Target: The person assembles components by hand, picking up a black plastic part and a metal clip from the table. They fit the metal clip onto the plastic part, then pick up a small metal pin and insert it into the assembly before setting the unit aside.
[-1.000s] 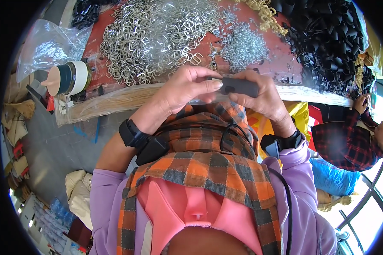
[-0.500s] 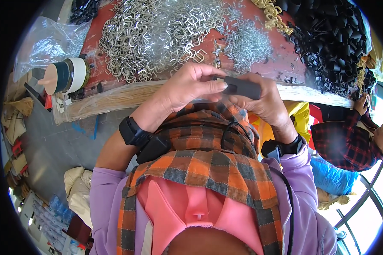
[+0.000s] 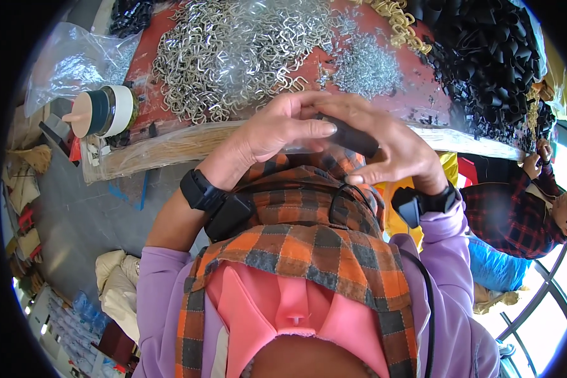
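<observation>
In front of my chest, over the table's near edge, is a short black tube-shaped piece [image 3: 354, 137], tilted with its right end lower. My left hand [image 3: 282, 126] pinches its left end between thumb and fingers. My right hand [image 3: 394, 138] reaches over the far side of the piece, fingers stretched out and touching or very near it. Its thumb stands well apart, below the piece's right end. The fingertips of both hands meet around the left end, so what lies there is hidden.
Bent metal hooks [image 3: 227, 60] are heaped on the red table [image 3: 146, 75], beside small silver parts [image 3: 366, 66], yellowish hooks [image 3: 402, 25] and black tube pieces [image 3: 485, 57]. A jar [image 3: 116, 111] stands at the left. A co-worker [image 3: 507, 214] is at the right.
My right hand has loosened from around the black piece; its fingers have stretched out and its thumb swung away. The piece's right end has dipped. My left hand keeps its pinch.
</observation>
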`<control>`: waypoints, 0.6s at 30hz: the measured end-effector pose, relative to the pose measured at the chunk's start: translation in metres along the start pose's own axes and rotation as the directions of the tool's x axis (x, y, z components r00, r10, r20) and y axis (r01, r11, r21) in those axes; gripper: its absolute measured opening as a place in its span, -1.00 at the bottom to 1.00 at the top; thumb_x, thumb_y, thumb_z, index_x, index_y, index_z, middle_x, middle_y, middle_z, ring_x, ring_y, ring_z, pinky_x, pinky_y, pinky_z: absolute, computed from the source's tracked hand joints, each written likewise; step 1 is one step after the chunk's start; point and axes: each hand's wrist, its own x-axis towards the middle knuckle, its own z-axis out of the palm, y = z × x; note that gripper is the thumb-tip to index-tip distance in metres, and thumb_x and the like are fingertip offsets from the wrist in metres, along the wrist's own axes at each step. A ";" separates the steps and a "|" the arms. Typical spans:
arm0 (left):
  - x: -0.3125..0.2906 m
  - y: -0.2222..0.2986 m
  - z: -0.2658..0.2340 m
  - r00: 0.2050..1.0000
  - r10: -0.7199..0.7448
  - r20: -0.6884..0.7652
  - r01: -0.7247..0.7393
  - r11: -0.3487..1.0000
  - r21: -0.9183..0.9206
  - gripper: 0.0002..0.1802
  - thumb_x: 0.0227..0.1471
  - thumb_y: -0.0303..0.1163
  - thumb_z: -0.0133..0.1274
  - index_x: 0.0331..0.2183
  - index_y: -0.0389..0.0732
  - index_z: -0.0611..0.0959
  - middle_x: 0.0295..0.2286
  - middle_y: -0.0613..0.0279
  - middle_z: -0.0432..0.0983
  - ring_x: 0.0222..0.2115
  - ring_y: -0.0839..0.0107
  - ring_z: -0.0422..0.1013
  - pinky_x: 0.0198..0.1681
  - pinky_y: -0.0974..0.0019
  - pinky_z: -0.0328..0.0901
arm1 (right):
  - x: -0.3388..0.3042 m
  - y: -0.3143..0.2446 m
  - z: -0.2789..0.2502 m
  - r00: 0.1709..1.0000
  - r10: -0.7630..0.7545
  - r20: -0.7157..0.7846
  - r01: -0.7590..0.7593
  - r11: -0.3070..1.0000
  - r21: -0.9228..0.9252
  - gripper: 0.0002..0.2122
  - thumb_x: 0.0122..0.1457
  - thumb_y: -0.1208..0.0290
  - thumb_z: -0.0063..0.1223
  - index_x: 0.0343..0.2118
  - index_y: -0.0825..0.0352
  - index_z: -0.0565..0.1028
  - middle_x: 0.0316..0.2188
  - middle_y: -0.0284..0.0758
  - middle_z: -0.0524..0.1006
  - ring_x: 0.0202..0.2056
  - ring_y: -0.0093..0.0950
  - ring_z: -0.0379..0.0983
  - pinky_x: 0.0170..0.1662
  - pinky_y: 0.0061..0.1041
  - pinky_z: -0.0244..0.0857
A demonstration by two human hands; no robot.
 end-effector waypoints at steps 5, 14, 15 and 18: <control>-0.001 -0.002 0.002 0.999 -0.003 -0.041 0.004 1.000 0.014 -0.34 -0.20 -0.43 0.06 -0.06 -0.36 0.14 -0.35 0.12 0.37 -0.43 0.47 0.36 -0.39 0.47 0.32 | 0.009 0.003 0.016 0.998 -0.051 0.026 0.050 0.998 0.038 -0.34 -0.30 0.14 0.14 -0.13 0.47 0.25 -0.15 -0.06 0.26 -0.09 -0.21 0.18 -0.04 -0.33 0.01; -0.007 -0.003 -0.004 1.000 -0.012 -0.019 0.011 0.999 -0.042 -0.17 -0.24 -0.36 0.10 -0.01 -0.36 0.00 -0.33 0.04 0.35 -0.40 0.40 0.35 -0.34 0.43 0.29 | -0.097 -0.004 -0.008 0.623 0.316 -0.715 -0.468 0.884 -0.018 -0.63 -0.17 0.38 -0.02 -0.26 0.48 0.33 -0.39 -0.30 0.38 -0.33 -0.55 0.28 -0.22 -0.63 0.13; -0.005 -0.002 -0.003 1.000 -0.011 -0.012 0.011 0.999 -0.040 -0.17 -0.24 -0.36 0.10 -0.01 -0.36 0.00 -0.33 0.04 0.35 -0.40 0.40 0.35 -0.34 0.43 0.29 | -0.131 0.002 -0.016 0.482 0.353 -0.802 -0.536 0.843 0.048 -0.68 -0.16 0.42 -0.02 -0.30 0.47 0.35 -0.44 -0.33 0.39 -0.38 -0.59 0.29 -0.27 -0.66 0.15; -0.002 0.001 0.001 1.000 0.022 0.007 -0.022 1.000 -0.011 -0.17 -0.23 -0.31 0.09 -0.01 -0.36 -0.01 -0.33 0.04 0.35 -0.42 0.40 0.35 -0.35 0.42 0.29 | -0.237 0.033 -0.017 0.188 0.338 -0.922 -0.753 0.652 0.086 -0.76 -0.18 0.35 0.05 -0.50 0.43 0.42 -0.63 -0.35 0.42 -0.58 -0.61 0.32 -0.45 -0.62 0.20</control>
